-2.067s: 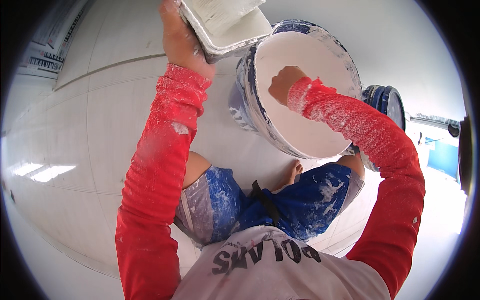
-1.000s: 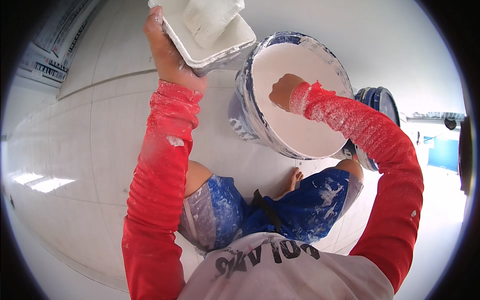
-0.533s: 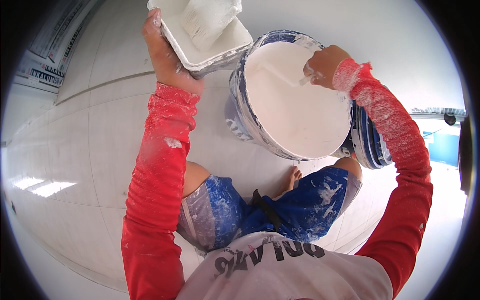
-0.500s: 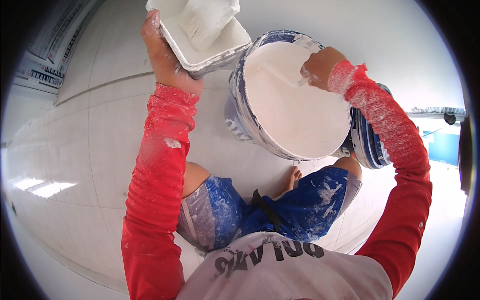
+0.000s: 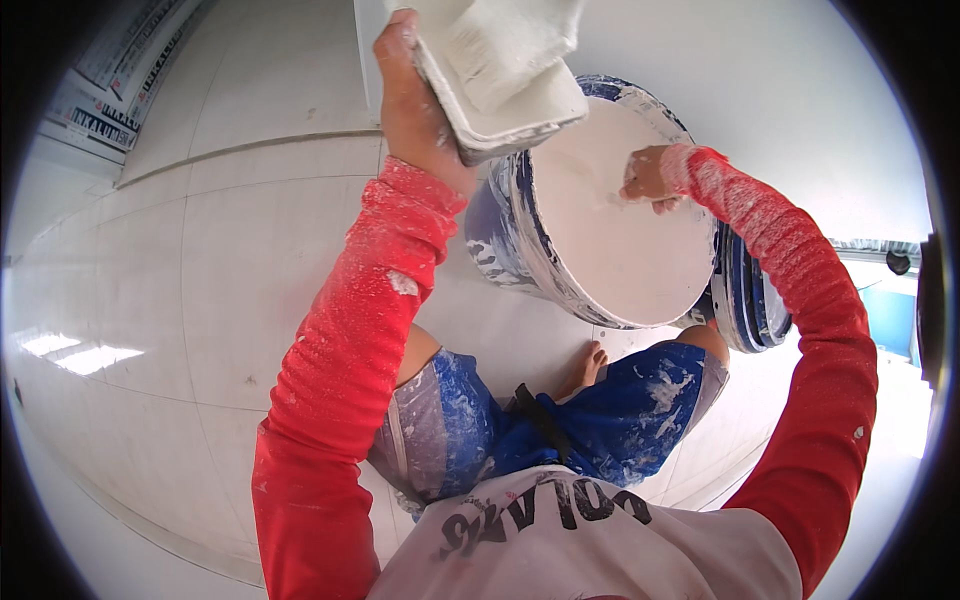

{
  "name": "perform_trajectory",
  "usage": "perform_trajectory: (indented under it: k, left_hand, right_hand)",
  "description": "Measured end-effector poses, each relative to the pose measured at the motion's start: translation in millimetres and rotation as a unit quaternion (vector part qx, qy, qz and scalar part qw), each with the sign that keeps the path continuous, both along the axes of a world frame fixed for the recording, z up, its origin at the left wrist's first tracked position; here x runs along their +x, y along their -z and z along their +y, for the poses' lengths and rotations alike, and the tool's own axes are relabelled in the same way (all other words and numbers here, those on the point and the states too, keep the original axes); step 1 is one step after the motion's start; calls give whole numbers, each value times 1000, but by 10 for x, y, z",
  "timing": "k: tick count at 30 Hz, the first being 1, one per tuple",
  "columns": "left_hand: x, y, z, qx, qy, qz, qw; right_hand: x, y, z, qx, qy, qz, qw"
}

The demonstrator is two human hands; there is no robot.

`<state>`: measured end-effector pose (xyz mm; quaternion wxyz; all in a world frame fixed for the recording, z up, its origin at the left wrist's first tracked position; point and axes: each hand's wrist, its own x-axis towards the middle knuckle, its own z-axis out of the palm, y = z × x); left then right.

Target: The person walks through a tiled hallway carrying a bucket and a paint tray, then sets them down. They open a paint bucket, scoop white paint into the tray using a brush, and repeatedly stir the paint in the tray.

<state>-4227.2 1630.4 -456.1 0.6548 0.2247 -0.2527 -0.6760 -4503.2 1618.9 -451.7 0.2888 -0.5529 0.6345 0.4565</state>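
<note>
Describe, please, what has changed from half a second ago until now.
The left hand has moved the white tray to the right, so in this view it now covers more of the bucket. The right hand has shifted from near the bucket's far rim toward the middle of the pale contents; whether it grips something is unclear. The left hand still holds the tray; the bucket has stayed.

Pale tiled floor (image 5: 280, 250), smeared blue bucket (image 5: 492, 232), foot (image 5: 590, 366)

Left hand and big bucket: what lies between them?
In the head view, the white tray gripped by the left hand lies between that hand and the big bucket; its corner overlaps the bucket's rim, contact unclear.
</note>
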Motion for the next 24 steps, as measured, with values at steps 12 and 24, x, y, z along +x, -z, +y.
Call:
perform_trajectory:
  k: [12,24]
  left_hand:
    - [70,-148,43,-17,123,222,967]
    - [176,40,40,-44,4,38,998]
  right_hand:
    - [-141,-310,394,63,283,-96,952]
    - [333,30,643,-157,-598,12,786]
